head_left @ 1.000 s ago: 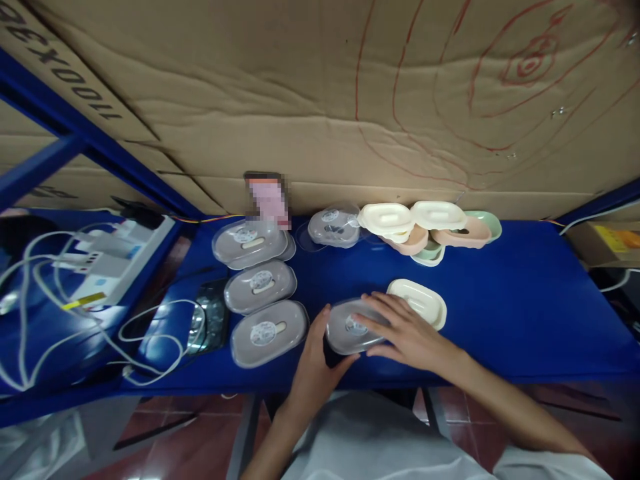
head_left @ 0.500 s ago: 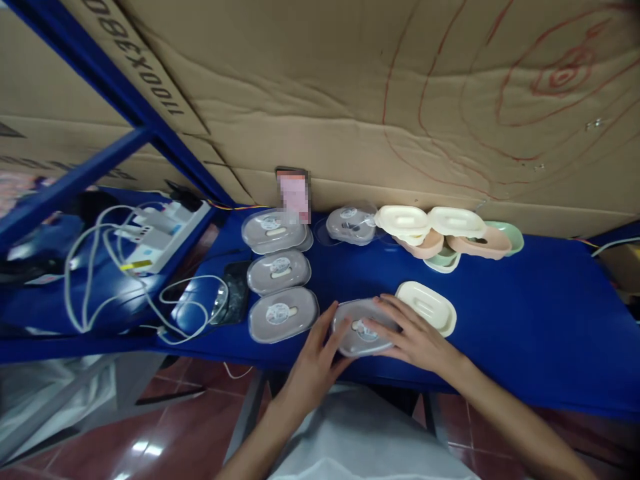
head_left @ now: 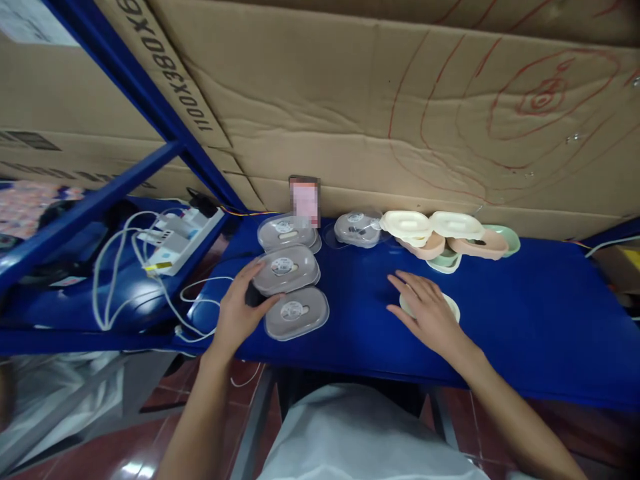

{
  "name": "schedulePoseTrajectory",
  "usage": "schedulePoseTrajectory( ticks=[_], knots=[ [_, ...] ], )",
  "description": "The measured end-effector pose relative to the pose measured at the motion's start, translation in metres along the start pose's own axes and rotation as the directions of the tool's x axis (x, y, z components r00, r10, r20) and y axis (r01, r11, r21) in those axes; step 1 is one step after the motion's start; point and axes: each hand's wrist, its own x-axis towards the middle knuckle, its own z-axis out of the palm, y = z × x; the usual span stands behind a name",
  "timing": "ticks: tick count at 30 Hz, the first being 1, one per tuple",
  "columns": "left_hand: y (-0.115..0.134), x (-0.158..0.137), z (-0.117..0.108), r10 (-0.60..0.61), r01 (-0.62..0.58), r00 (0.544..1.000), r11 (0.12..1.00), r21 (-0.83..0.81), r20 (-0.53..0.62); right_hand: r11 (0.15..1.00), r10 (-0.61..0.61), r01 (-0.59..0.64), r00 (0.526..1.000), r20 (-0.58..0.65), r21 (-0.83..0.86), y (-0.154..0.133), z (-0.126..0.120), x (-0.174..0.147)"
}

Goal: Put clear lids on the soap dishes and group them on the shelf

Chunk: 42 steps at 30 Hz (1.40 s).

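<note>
My left hand is at the left end of the middle lidded container, thumb and fingers spread around its corner. That container is grey with a clear lid and a round label, and appears stacked on another. Just in front of it lies a similar lidded container, close to my left thumb. My right hand hovers over or rests on a cream oval tray, fingers apart, hiding most of it; whether they touch I cannot tell.
Another lidded container stack stands behind, near a propped phone-like item. Clear lids and piled cream, peach and green pieces line the cardboard wall. A power strip and white cables lie left.
The lidded container that both hands held in front has moved left onto the middle container. My left hand went with it; my right hand let go and shifted over the cream tray.
</note>
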Motion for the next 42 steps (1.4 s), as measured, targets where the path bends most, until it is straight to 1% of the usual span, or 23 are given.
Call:
schedulePoseTrajectory(
  ticks=[2, 4, 6, 8, 10, 11, 12, 14, 15, 16, 17, 18, 19, 20, 22, 25, 27, 30, 32, 35, 37, 39, 42],
  knots=[
    [-0.007, 0.001, 0.005, -0.040, 0.041, 0.998, 0.999, -0.035, 0.040, 0.985, 0.147, -0.151, 0.988, -0.055, -0.084, 0.008, 0.006, -0.036],
    [-0.012, 0.002, 0.007, -0.062, 0.068, 0.995, 0.994, -0.083, 0.074, 0.961, 0.233, -0.242, 0.969, -0.079, -0.136, 0.008, 0.013, -0.062],
    [-0.016, 0.004, 0.005, -0.066, 0.079, 0.992, 0.989, -0.124, 0.108, 0.963, 0.235, -0.238, 0.971, -0.042, -0.124, 0.002, 0.019, -0.073],
    [-0.014, 0.003, -0.002, -0.057, 0.072, 0.992, 0.988, -0.133, 0.115, 0.983, 0.175, -0.174, 0.984, 0.022, -0.056, -0.001, 0.020, -0.066],
    [-0.001, -0.002, -0.010, -0.033, 0.038, 0.998, 0.994, -0.106, 0.048, 0.993, 0.119, -0.119, 0.992, 0.030, -0.002, 0.004, 0.014, -0.047],
    [0.010, -0.007, -0.013, -0.005, 0.003, 1.000, 0.997, -0.082, -0.030, 0.994, 0.109, -0.109, 0.994, 0.003, 0.001, 0.011, 0.009, -0.036],
    [0.025, -0.014, -0.014, 0.011, -0.016, 0.994, 0.999, -0.044, -0.109, 0.993, 0.116, -0.117, 0.992, -0.044, -0.018, 0.021, 0.003, -0.024],
    [0.060, -0.032, -0.007, 0.051, -0.038, 0.954, 0.998, 0.048, -0.294, 0.980, 0.167, -0.182, 0.973, -0.162, -0.082, 0.045, -0.011, -0.005],
    [0.079, -0.042, 0.001, 0.096, -0.083, 0.945, 0.995, 0.055, -0.311, 0.969, 0.198, -0.224, 0.958, -0.208, -0.105, 0.059, -0.019, 0.000],
    [0.097, -0.051, 0.012, 0.140, -0.139, 0.958, 0.990, 0.022, -0.251, 0.956, 0.231, -0.267, 0.941, -0.249, -0.121, 0.074, -0.025, 0.001],
    [0.114, -0.059, 0.025, 0.219, -0.224, 0.969, 0.974, -0.043, -0.112, 0.941, 0.266, -0.313, 0.920, -0.287, -0.132, 0.088, -0.030, 0.000],
    [0.127, -0.065, 0.040, 0.317, -0.312, 0.948, 0.943, -0.113, 0.032, 0.924, 0.298, -0.356, 0.900, -0.318, -0.140, 0.102, -0.034, -0.003],
    [0.138, -0.068, 0.056, 0.375, -0.355, 0.916, 0.924, -0.143, 0.147, 0.908, 0.326, -0.392, 0.882, -0.342, -0.148, 0.116, -0.037, -0.008],
    [0.146, -0.069, 0.071, 0.408, -0.386, 0.885, 0.912, -0.138, 0.224, 0.894, 0.345, -0.420, 0.868, -0.358, -0.157, 0.130, -0.040, -0.014],
    [0.153, -0.064, 0.097, 0.433, -0.427, 0.843, 0.900, -0.092, 0.320, 0.881, 0.360, -0.440, 0.862, -0.356, -0.173, 0.154, -0.043, -0.024],
    [0.150, -0.054, 0.118, 0.457, -0.470, 0.815, 0.881, -0.056, 0.357, 0.896, 0.338, -0.402, 0.892, -0.300, -0.187, 0.171, -0.049, -0.035],
    [0.146, -0.051, 0.120, 0.453, -0.465, 0.814, 0.883, -0.060, 0.363, 0.920, 0.299, -0.353, 0.913, -0.278, -0.170, 0.163, -0.052, -0.041],
    [0.143, -0.058, 0.113, 0.413, -0.415, 0.844, 0.907, -0.070, 0.343, 0.967, 0.206, -0.238, 0.940, -0.273, -0.089, 0.122, -0.048, -0.054],
    [0.142, -0.067, 0.108, 0.392, -0.390, 0.862, 0.918, -0.075, 0.320, 0.985, 0.152, -0.169, 0.951, -0.269, -0.045, 0.085, -0.037, -0.063],
    [0.140, -0.078, 0.104, 0.383, -0.384, 0.887, 0.922, -0.049, 0.259, 0.998, 0.045, -0.037, 0.985, -0.168, 0.053, 0.031, -0.012, -0.072],
    [0.139, -0.081, 0.103, 0.385, -0.391, 0.902, 0.920, -0.010, 0.192, 0.994, -0.040, 0.050, 0.994, -0.105, 0.095, 0.004, 0.003, -0.072],
    [0.139, -0.080, 0.103, 0.404, -0.413, 0.899, 0.911, 0.021, 0.168, 0.988, -0.096, 0.105, 0.992, -0.085, 0.109, -0.013, 0.014, -0.068],
    [0.140, -0.073, 0.102, 0.454, -0.470, 0.861, 0.882, 0.018, 0.229, 0.988, -0.131, 0.138, 0.988, -0.084, 0.077, -0.027, 0.021, -0.063]
  ],
)
